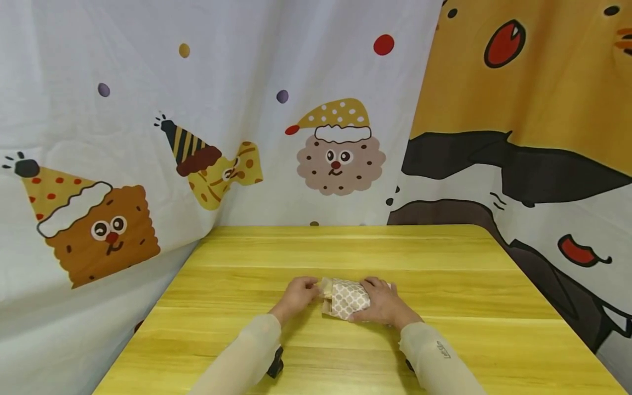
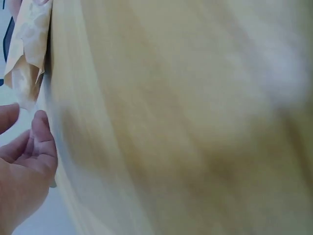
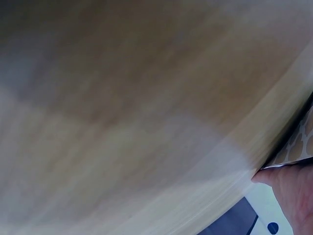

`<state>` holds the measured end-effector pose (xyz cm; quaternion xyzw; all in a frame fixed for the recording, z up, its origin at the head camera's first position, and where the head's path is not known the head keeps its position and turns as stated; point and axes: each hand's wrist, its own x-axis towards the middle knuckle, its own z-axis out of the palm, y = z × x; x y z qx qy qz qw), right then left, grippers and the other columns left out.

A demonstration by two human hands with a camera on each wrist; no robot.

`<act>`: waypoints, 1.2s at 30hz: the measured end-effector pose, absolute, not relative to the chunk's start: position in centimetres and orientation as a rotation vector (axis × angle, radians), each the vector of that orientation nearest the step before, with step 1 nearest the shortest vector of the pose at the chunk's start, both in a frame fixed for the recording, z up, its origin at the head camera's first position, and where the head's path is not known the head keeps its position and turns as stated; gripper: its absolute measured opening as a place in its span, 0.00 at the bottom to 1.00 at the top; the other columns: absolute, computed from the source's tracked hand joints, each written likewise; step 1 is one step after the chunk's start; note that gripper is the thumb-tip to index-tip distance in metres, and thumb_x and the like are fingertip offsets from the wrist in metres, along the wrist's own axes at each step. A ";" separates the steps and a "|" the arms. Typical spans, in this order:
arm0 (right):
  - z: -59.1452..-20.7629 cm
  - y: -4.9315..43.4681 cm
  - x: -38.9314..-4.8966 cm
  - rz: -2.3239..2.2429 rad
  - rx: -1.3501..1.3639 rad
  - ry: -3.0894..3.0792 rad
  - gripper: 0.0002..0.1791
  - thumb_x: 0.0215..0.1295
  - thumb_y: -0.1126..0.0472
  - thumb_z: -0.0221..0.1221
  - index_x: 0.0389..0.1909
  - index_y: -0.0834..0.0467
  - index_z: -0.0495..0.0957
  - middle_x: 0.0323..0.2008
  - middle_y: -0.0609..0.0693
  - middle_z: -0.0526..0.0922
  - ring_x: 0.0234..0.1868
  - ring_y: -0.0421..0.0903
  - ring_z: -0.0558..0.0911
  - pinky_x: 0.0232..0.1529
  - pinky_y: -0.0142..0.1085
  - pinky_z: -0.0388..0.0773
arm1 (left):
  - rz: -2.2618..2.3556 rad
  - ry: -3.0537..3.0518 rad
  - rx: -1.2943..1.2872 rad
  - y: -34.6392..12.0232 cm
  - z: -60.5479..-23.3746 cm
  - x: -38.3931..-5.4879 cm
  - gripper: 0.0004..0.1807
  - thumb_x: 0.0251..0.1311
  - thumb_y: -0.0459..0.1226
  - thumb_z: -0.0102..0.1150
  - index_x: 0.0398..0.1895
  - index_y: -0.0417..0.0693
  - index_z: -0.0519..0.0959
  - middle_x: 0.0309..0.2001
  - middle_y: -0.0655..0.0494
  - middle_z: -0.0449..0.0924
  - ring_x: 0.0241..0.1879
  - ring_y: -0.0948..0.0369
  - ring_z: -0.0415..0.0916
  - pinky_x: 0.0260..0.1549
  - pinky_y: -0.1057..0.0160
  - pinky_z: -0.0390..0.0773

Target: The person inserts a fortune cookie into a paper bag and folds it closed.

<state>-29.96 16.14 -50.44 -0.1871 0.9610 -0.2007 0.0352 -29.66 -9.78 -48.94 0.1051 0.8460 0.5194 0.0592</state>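
Observation:
A small paper bag [image 1: 349,299] with a white-and-tan lattice pattern lies on its side on the table, its torn-edged mouth to the left. Over its right end my right hand [image 1: 384,303] is wrapped, gripping it with the thumb on the near side and the fingers on the far side. A pale, translucent wrapper [image 2: 24,85] sticks out of the mouth and narrows to a tip. My left hand [image 1: 298,295] holds that tip between thumb and curled forefinger. What is inside the bag is hidden. The right wrist view catches only part of the right hand [image 3: 293,191] and the bag.
The wooden table [image 1: 247,247] has yellow grain and a rounded far corner. Behind it hangs a white cloth [image 1: 237,66] printed with cartoon biscuits and sweets. A dark strap piece [image 1: 276,363] shows under the left forearm.

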 end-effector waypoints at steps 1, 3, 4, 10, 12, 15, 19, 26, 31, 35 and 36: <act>-50.4 16.1 -29.9 -0.617 -0.575 2.953 0.62 0.43 0.24 0.67 0.72 0.62 0.64 0.69 0.60 0.64 0.69 0.66 0.61 0.66 0.70 0.45 | 1.578 2.558 0.298 -9.7 -48.9 -29.7 0.20 0.69 0.30 0.56 0.61 0.27 0.73 0.42 0.46 0.80 0.38 0.52 0.79 0.36 0.56 0.81; -50.4 16.2 -29.9 -0.626 -0.575 2.947 0.62 0.43 0.25 0.68 0.72 0.62 0.64 0.69 0.60 0.64 0.69 0.66 0.62 0.65 0.70 0.45 | 1.582 2.551 0.274 -9.6 -48.9 -29.7 0.19 0.68 0.30 0.56 0.59 0.28 0.75 0.42 0.45 0.81 0.36 0.53 0.79 0.35 0.57 0.80; -50.4 16.2 -29.9 -0.624 -0.572 2.943 0.62 0.43 0.25 0.68 0.72 0.62 0.64 0.69 0.60 0.64 0.69 0.66 0.61 0.66 0.70 0.44 | 1.584 2.549 0.269 -9.4 -48.9 -29.7 0.18 0.68 0.29 0.57 0.58 0.28 0.76 0.43 0.45 0.82 0.36 0.54 0.79 0.34 0.58 0.80; -50.5 16.2 -30.1 -0.638 -0.552 2.937 0.64 0.41 0.23 0.67 0.72 0.61 0.63 0.69 0.59 0.64 0.69 0.65 0.61 0.67 0.69 0.43 | 1.639 2.521 0.317 -8.3 -49.0 -29.9 0.15 0.66 0.27 0.56 0.53 0.27 0.79 0.37 0.46 0.83 0.32 0.61 0.77 0.30 0.63 0.79; -50.6 16.1 -30.1 -0.646 -0.552 2.940 0.65 0.40 0.22 0.67 0.72 0.61 0.63 0.69 0.59 0.64 0.69 0.65 0.61 0.66 0.69 0.44 | 1.648 2.507 0.314 -8.0 -49.1 -29.9 0.14 0.66 0.27 0.56 0.52 0.27 0.79 0.34 0.48 0.82 0.30 0.62 0.74 0.30 0.64 0.78; -50.6 16.1 -30.1 -0.646 -0.552 2.940 0.65 0.39 0.22 0.67 0.72 0.61 0.64 0.69 0.58 0.64 0.69 0.65 0.62 0.66 0.70 0.44 | 1.642 2.504 0.299 -8.0 -49.1 -29.9 0.14 0.67 0.28 0.56 0.52 0.28 0.80 0.33 0.51 0.82 0.30 0.62 0.74 0.31 0.64 0.78; -50.6 16.1 -30.2 -0.639 -0.555 2.939 0.65 0.40 0.22 0.67 0.72 0.61 0.63 0.69 0.59 0.64 0.69 0.65 0.61 0.66 0.70 0.44 | 1.618 2.514 0.286 -8.0 -48.9 -29.9 0.14 0.67 0.30 0.58 0.52 0.30 0.80 0.32 0.51 0.82 0.30 0.61 0.75 0.29 0.64 0.78; -50.5 16.1 -30.1 -0.642 -0.552 2.938 0.65 0.40 0.23 0.67 0.72 0.61 0.63 0.69 0.59 0.64 0.69 0.65 0.61 0.66 0.70 0.44 | 1.601 2.527 0.440 -7.6 -48.7 -29.7 0.12 0.67 0.28 0.56 0.50 0.30 0.82 0.40 0.43 0.85 0.38 0.57 0.80 0.35 0.62 0.81; -50.5 16.1 -30.0 -0.646 -0.554 2.938 0.64 0.40 0.23 0.67 0.72 0.61 0.63 0.69 0.59 0.64 0.69 0.65 0.61 0.66 0.69 0.44 | 1.605 2.536 0.543 -7.3 -48.9 -29.5 0.12 0.66 0.23 0.53 0.48 0.28 0.83 0.45 0.38 0.84 0.48 0.49 0.80 0.43 0.57 0.81; -50.5 16.1 -30.1 -0.643 -0.555 2.939 0.64 0.41 0.23 0.67 0.73 0.61 0.63 0.70 0.60 0.64 0.69 0.65 0.61 0.66 0.70 0.44 | 1.621 2.527 0.463 -7.6 -49.2 -29.8 0.12 0.66 0.24 0.53 0.47 0.28 0.83 0.45 0.39 0.84 0.46 0.49 0.81 0.43 0.56 0.82; -50.5 16.1 -30.1 -0.642 -0.555 2.937 0.64 0.41 0.23 0.67 0.73 0.61 0.63 0.70 0.60 0.63 0.69 0.66 0.61 0.66 0.70 0.44 | 1.618 2.527 0.442 -7.6 -49.2 -29.8 0.12 0.66 0.25 0.54 0.47 0.29 0.83 0.45 0.39 0.84 0.46 0.50 0.81 0.42 0.57 0.82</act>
